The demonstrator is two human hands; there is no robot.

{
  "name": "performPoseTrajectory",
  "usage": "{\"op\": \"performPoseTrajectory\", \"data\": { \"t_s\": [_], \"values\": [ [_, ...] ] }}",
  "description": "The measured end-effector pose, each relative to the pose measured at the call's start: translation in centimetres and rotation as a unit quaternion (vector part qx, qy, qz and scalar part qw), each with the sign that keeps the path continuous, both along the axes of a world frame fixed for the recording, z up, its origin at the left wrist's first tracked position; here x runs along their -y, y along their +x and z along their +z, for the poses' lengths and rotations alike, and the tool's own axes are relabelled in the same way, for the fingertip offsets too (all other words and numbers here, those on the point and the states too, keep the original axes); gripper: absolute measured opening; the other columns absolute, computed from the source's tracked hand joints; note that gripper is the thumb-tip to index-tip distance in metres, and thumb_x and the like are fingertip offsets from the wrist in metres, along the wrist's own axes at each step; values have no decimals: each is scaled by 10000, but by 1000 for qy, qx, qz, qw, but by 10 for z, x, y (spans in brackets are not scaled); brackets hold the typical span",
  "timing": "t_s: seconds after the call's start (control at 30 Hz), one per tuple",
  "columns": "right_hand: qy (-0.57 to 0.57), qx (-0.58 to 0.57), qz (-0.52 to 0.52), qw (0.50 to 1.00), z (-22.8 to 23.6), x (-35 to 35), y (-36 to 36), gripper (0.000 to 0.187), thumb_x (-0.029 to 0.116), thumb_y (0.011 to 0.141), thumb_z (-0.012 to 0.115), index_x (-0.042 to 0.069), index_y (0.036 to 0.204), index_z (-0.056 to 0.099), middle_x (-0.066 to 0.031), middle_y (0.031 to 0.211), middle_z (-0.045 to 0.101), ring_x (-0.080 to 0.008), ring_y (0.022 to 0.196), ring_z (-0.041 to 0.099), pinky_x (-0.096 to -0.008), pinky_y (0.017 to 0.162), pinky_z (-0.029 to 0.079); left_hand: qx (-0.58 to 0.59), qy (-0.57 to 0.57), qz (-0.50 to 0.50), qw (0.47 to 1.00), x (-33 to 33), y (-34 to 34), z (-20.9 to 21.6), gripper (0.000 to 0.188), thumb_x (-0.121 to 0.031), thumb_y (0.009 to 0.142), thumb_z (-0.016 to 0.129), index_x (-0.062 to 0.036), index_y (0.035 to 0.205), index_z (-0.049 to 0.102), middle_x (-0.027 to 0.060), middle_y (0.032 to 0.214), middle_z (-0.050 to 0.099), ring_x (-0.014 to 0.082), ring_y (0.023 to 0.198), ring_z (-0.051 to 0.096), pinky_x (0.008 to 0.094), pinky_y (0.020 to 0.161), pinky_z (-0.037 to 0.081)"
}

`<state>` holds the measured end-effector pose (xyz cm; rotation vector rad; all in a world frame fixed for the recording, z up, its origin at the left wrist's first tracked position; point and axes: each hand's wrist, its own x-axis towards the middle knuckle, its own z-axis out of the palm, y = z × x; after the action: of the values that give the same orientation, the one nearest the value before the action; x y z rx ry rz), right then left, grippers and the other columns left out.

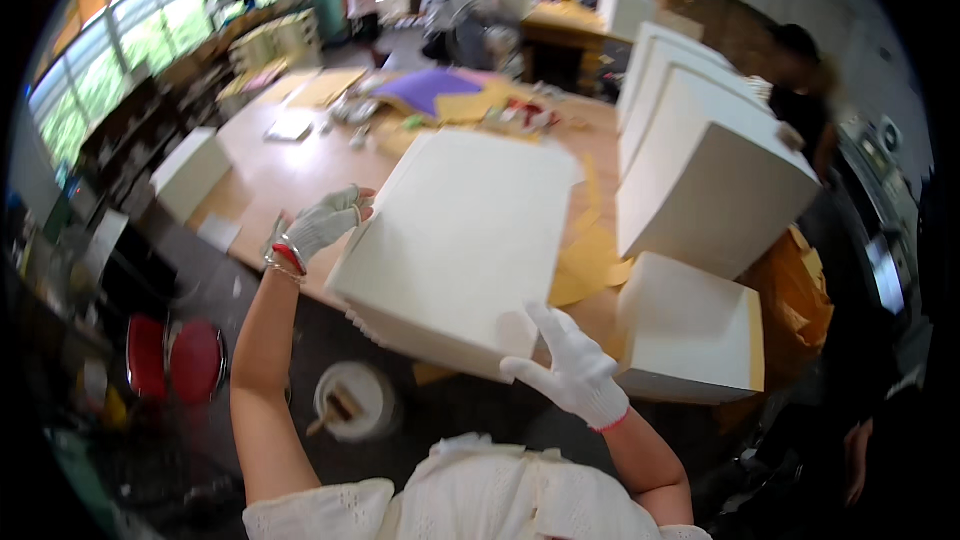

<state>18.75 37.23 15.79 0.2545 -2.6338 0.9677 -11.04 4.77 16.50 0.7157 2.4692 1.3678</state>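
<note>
A large white box (470,230) lies in front of me on the table, jutting over its near edge. My left hand (325,220), in a whitish glove with bare fingertips, is at the box's left side, fingers stretched toward its edge; whether they touch it I cannot tell. At the near right corner, my right hand (572,365) is open in a white knit glove, thumb and fingers spread apart. Neither hand grips anything. A smaller white box (685,325) with a yellowish edge sits to the right of that hand.
Tall white boxes (700,170) stand together on the right, near another person (800,90). Yellow paper (585,265) and a purple sheet (425,90) lie on the wooden table (255,180). Below are a white bucket (385,410) with a brush and a red chair (197,360).
</note>
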Motion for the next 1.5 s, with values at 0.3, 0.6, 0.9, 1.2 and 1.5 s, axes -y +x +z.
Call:
{"op": "performPoseTrajectory", "data": {
  "t_s": [0.3, 0.6, 0.9, 1.2, 1.5],
  "values": [
    [75, -21, 32, 996, 8, 9, -21, 569, 317, 787, 782, 87, 1250, 542, -203, 1123, 543, -385, 948, 582, -438, 781, 502, -87, 43, 35, 995, 53, 117, -19, 438, 129, 764, 642, -23, 1174, 674, 167, 1261, 615, 203, 1092, 630, 289, 891, 552],
    [135, -66, -7, 989, -7, 15, -18, 605, 237, 722, 828, 107, 1243, 548, -175, 1085, 536, -354, 921, 577, -423, 759, 503, -345, 71, 43, 935, 55, 105, -55, 327, 74, 679, 804, -16, 978, 705, 199, 1131, 683, 238, 978, 690, 313, 810, 560],
    [79, -22, -12, 997, -4, 18, -20, 598, 196, 706, 831, 120, 1235, 564, -163, 1075, 526, -339, 913, 582, -412, 762, 505, -259, 178, 74, 946, 56, 103, -70, 289, 106, 659, 791, -10, 911, 708, 187, 1075, 693, 222, 906, 701, 304, 785, 580],
    [65, -55, -8, 996, -14, 18, -17, 593, 203, 731, 824, 109, 1251, 555, -174, 1117, 524, -347, 940, 585, -408, 792, 506, -174, 162, 64, 969, 59, 107, -59, 251, 193, 716, 669, 30, 905, 696, 185, 1121, 672, 215, 981, 678, 302, 776, 594],
    [22, -142, 30, 989, -33, 0, -16, 570, 299, 772, 769, 208, 1282, 531, -146, 1004, 528, -342, 898, 559, -415, 725, 499, -171, 81, 183, 965, 64, 112, -70, 295, -7, 829, 680, 13, 1122, 642, 95, 1072, 662, 148, 932, 609, 285, 794, 515]
  ]
}}
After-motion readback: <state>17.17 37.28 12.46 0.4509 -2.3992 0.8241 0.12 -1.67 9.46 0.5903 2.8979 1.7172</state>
